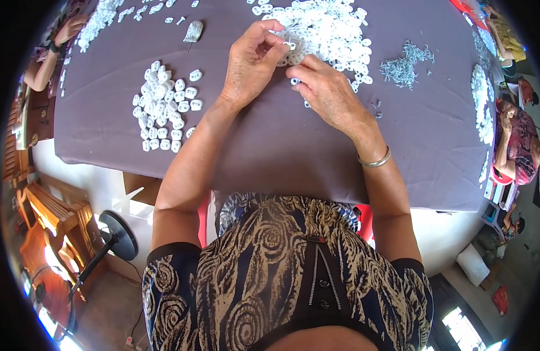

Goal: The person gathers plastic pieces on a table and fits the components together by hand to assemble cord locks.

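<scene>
My left hand is raised over the near edge of a big heap of loose white plastic pieces. Its thumb and fingers pinch a small white plastic piece. Close beside it, my right hand has its fingers curled together around another small white plastic piece, which shows a dark hole. A bracelet circles my right wrist. To the left of my left forearm lies a pile of thicker white plastic pieces with dark holes. Small metal screws are heaped right of my right hand.
Dark cloth covers the table. A small greyish pouch-like thing lies at the far left. Other people's arms and more white pieces are at both table ends. A black fan stands on the floor at left.
</scene>
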The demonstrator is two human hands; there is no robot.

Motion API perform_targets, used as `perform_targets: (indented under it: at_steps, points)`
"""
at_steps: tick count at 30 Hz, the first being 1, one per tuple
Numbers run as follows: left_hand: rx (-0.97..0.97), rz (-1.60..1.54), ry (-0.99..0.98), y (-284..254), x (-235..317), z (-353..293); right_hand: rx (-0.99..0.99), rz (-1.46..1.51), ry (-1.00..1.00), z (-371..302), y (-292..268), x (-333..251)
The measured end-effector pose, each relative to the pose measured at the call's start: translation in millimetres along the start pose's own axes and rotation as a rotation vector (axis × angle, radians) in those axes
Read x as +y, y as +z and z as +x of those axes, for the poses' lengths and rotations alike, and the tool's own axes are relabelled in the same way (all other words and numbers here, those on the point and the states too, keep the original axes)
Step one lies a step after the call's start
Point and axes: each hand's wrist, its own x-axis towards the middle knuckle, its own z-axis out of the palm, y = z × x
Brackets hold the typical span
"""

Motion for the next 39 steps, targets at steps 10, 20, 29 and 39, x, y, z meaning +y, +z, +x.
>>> perform_targets:
  at_steps: [10,20,29,39]
  points:
    - [0.008,-0.005,-0.039,1,3,0,0.017,-0.07,-0.011,-3,3,-2]
    - [-0.018,0.002,-0.041,5,8,-3,0.218,0.232,0.251,-5,-1,6]
    - [-0.037,0.004,-0.057,7,7,-5,0.209,-0.111,-0.092,-6,-11,16]
    - [-0.139,-0.004,-0.098,12,11,-9,0.303,0.627,0.474,-4,-33,12]
